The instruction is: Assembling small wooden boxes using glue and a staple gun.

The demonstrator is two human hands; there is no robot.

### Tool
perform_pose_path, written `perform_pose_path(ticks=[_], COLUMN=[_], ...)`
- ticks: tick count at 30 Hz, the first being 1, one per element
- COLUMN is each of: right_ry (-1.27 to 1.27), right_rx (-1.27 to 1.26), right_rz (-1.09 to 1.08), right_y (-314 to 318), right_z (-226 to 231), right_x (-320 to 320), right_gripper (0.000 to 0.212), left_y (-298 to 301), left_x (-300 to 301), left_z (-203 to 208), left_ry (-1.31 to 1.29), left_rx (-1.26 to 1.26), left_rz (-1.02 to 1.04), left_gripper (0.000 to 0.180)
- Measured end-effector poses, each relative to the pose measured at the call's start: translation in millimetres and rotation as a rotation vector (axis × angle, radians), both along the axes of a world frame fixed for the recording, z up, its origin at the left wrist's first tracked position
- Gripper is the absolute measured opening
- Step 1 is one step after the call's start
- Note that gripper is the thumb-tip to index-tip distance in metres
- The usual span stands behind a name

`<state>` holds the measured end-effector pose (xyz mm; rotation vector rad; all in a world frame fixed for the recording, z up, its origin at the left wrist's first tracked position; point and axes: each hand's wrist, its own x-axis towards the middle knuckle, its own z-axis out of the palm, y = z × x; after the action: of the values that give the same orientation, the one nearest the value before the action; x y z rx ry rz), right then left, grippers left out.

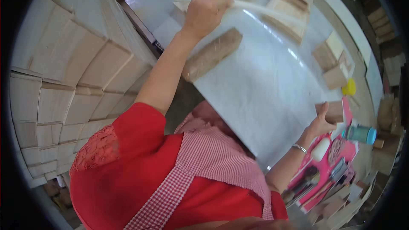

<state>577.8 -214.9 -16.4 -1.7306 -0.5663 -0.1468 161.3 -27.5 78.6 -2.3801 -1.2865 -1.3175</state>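
**Held on one side, crowded on the other**

The pale strip (249, 5) crosses the top centre of the frame, and my left grip (206, 12) is curled round it towards its left end. Blur hides its edges, so I can't tell whether it touches the wooden boxes (294, 0) at upper right. If its far end swings low, I think it could snag there and knock one askew. Just below, the wrapped block (215, 55) has its lower end at the left edge of the table (260, 89); a brush from my forearm (159, 74) might tip it off.

At lower right, my right grip (319, 125) rests against a brown block (334, 111); whether it is grasping or only touching, I can't tell. A careless push there could topple the blue jar (361, 135) or scatter the tools (311, 176). Along the left side rises the box stack (72, 59), which might shift if I lean into it.
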Motion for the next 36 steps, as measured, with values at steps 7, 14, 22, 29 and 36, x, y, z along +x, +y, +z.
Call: perform_pose_path(ticks=[7,14,22,29,36], right_ry=[0.183,0.250,0.303,0.305,0.102], right_rx=[0.186,0.010,0.127,0.133,-0.169], right_rz=[0.298,0.279,0.350,0.537,0.603], right_y=[-90,-130,-139,-142,-156], right_z=[-22,-14,5,15,4], right_x=[-47,-91,-117,-124,-127], right_gripper=[0.047,0.046,0.047,0.028,0.019], left_y=[-128,-147,-208,-198,-182], left_x=[-24,8,142,179,149], left_z=[-35,-36,-73,-87,-77], left_ry=[0.450,0.487,-0.315,-0.600,0.029], left_rx=[-0.033,-0.134,-1.107,-1.676,-1.092], left_rz=[-0.276,-0.323,-0.855,-0.979,-0.836], left_gripper=[0.029,0.046,0.045,0.045,0.054])
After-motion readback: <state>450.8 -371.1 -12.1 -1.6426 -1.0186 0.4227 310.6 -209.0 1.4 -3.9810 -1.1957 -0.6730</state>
